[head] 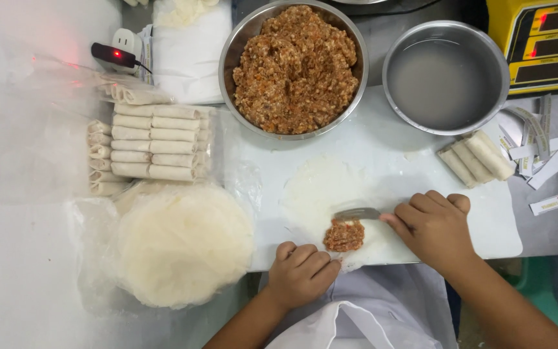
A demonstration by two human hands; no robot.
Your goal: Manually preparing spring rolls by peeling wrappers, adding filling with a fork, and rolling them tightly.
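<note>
A thin round wrapper lies flat on the white cutting board. A lump of orange-brown minced filling sits on the wrapper's near edge. My right hand holds a metal spoon, its bowl resting at the filling's top. My left hand is curled at the board's near edge, fingers touching the wrapper just left of the filling. A steel bowl of the same filling stands at the back centre.
A steel bowl of water stands back right, beside a yellow scale. Three finished rolls lie on the board's right. Several rolls are stacked on plastic at left. A stack of wrappers sits front left. Paper strips lie at right.
</note>
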